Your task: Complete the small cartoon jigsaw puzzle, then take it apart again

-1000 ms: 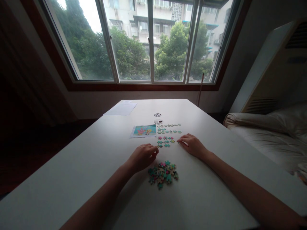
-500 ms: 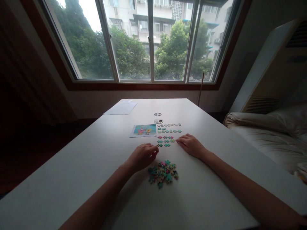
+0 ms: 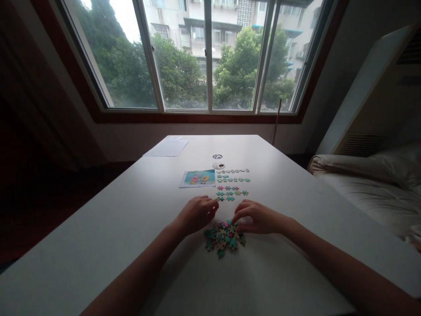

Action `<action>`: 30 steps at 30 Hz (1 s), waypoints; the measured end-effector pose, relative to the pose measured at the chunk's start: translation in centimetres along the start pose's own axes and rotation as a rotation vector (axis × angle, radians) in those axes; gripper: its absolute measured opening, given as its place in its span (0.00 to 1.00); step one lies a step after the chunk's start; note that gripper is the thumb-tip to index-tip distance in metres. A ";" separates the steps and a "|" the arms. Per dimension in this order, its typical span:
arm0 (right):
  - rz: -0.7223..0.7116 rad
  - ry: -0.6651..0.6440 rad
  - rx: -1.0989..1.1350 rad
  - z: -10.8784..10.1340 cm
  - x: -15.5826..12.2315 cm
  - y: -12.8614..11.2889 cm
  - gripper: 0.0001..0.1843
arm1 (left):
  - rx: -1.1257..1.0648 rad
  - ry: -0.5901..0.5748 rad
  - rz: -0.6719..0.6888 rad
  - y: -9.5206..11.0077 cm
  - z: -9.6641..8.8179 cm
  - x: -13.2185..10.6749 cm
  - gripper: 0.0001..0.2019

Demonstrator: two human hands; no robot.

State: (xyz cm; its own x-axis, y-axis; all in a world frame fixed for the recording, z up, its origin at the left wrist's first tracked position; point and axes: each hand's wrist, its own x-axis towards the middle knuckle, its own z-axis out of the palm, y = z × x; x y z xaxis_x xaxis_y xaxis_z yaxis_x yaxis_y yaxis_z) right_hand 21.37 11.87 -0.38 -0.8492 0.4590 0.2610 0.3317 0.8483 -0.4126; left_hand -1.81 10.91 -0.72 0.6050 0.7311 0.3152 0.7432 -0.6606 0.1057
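A heap of coloured jigsaw pieces (image 3: 223,239) lies on the white table (image 3: 131,228) in front of me. My right hand (image 3: 256,217) rests at the heap's far right edge, fingers curled down onto the pieces; whether it grips one is unclear. My left hand (image 3: 197,213) sits just left of the heap, fingers loosely curled, nothing visible in it. Beyond the hands, sorted pieces lie in rows (image 3: 232,184). A small reference picture (image 3: 198,178) lies left of the rows.
Two small round objects (image 3: 217,165) sit beyond the rows. A white sheet of paper (image 3: 167,147) lies at the table's far left. A bed with light bedding (image 3: 368,184) stands to the right. A wide window fills the far wall.
My right hand has drawn back from the sorted rows to the heap of pieces. A piece now lies at the right end of the third row. My left hand has barely moved.
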 end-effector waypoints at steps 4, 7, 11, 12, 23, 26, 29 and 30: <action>0.021 0.001 0.062 0.3 0.0 0.2 0.09 | -0.001 0.001 0.003 0.1 -0.1 0.1 0.07; 0.039 0.024 0.117 0.3 0.1 0.3 0.08 | -0.007 0.009 0.015 0.1 -0.1 0.1 0.07; 0.098 0.067 0.193 0.1 0.3 0.1 0.08 | -0.020 0.023 0.058 0.3 -0.2 0.1 0.07; 0.131 0.093 0.201 0.1 0.4 0.0 0.08 | -0.028 0.028 0.072 0.4 -0.2 0.1 0.06; 0.356 0.227 0.343 0.9 1.0 0.2 0.12 | -0.131 0.115 0.133 2.2 0.0 0.2 0.06; 0.354 0.232 0.328 1.0 1.1 0.1 0.12 | -0.140 0.140 0.136 2.3 0.0 0.2 0.05; 0.321 0.272 0.247 1.0 1.0 0.0 0.12 | -0.160 0.168 0.122 2.2 0.0 0.3 0.06; 0.306 0.302 0.199 0.9 0.9 -0.1 0.12 | -0.167 0.178 0.114 2.1 0.0 0.3 0.07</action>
State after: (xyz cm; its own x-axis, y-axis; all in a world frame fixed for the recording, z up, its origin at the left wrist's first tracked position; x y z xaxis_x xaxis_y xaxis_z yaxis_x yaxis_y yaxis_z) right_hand 20.18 11.96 -0.90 -0.5573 0.7613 0.3315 0.4381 0.6087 -0.6615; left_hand -0.09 9.69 -0.40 0.6114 0.6191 0.4929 0.6069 -0.7665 0.2100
